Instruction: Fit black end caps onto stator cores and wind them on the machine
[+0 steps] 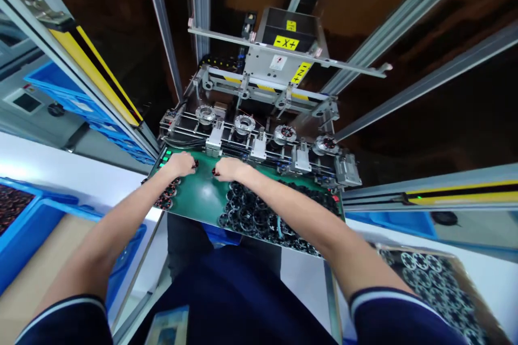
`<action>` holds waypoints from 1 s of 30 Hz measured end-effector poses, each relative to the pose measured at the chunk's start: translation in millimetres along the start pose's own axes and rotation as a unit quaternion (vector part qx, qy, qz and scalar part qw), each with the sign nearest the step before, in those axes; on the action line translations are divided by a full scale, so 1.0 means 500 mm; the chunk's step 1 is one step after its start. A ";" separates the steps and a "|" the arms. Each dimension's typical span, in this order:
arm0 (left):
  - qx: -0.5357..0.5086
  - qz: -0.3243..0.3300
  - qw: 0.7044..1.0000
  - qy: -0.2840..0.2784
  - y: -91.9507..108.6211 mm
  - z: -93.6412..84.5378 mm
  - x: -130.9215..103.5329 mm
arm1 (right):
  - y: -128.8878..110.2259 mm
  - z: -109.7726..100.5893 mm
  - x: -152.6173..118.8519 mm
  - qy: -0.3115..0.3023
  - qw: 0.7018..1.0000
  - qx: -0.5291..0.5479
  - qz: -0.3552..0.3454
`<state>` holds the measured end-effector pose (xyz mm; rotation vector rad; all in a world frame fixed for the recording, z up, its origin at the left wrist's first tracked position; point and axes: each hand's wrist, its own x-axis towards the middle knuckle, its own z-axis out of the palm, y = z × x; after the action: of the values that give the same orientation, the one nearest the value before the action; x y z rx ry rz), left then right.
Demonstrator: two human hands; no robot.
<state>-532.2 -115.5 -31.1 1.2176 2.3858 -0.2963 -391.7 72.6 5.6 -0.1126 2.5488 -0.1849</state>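
Note:
My left hand [183,164] is closed over the green work surface [198,194], with a small black-and-red ring part [196,164] showing at its fingertips. Facing it, my right hand [227,168] is closed on another black-and-red ring part [216,172]. Both parts are largely covered by the fingers. Beneath my left forearm lies a group of black-and-red ring parts [167,197]. A large heap of black ring parts [253,213] covers the surface under my right forearm. Just behind the hands stands a fixture with round metal holders [244,124]; the two holders on the right carry dark ring parts [285,132].
Metal frame posts with yellow strips [97,70] flank the station. A crossbar [283,51] spans above the fixture. Blue bins [24,248] stand at left, one with dark red parts. A box of black rings [441,285] sits at lower right.

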 end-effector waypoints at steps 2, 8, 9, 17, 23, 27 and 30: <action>0.011 -0.034 0.999 0.014 0.008 0.046 -0.013 | -0.052 0.025 0.029 -0.007 1.000 0.015 0.011; 0.008 -0.049 0.997 0.050 -0.011 0.061 -0.071 | -0.061 0.040 -0.004 0.068 0.995 0.078 -0.005; 0.004 -0.045 0.997 0.061 -0.012 0.050 -0.081 | -0.041 0.037 -0.032 0.085 0.993 0.087 -0.009; -0.056 0.099 0.977 0.179 0.171 -0.141 -0.021 | 0.341 -0.004 -0.386 0.155 0.963 0.110 0.191; -0.053 0.143 0.972 0.179 0.459 -0.288 0.174 | 0.573 0.013 -0.499 0.160 0.899 0.144 0.381; -0.021 0.097 0.985 0.140 0.575 -0.327 0.279 | 0.618 0.045 -0.466 0.122 0.891 0.215 0.381; 0.003 0.062 0.992 0.107 0.611 -0.333 0.323 | 0.639 0.056 -0.428 0.083 0.887 0.251 0.379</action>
<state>-416.2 243.0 41.4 1.4588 2.4749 -0.1394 -211.4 410.8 48.9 1.1179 2.4122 -0.5419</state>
